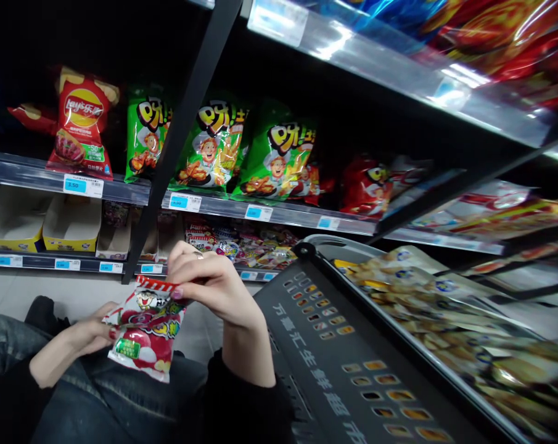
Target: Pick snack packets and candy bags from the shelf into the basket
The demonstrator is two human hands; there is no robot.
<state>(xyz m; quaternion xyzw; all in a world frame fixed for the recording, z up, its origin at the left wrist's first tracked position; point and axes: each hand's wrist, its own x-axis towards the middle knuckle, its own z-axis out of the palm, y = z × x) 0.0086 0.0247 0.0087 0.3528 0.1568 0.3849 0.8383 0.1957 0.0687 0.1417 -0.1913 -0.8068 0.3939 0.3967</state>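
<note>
Snack shelves (223, 205) wall off the front and a dark basket (306, 336) crowds the right, so open room's mostly above the lap (116, 401). Right hand (209, 283) pinches the top of a small snack bag (144, 333) there, left hand (82, 338) gripping its left edge.

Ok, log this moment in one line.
left hand: holding side of snack packet | right hand: pinching its top corner | dark basket: at right

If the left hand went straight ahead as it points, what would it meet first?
The snack packet, whose edge the left hand already touches. Past that, the right hand seems roughly in line, though depth is unclear.
</note>
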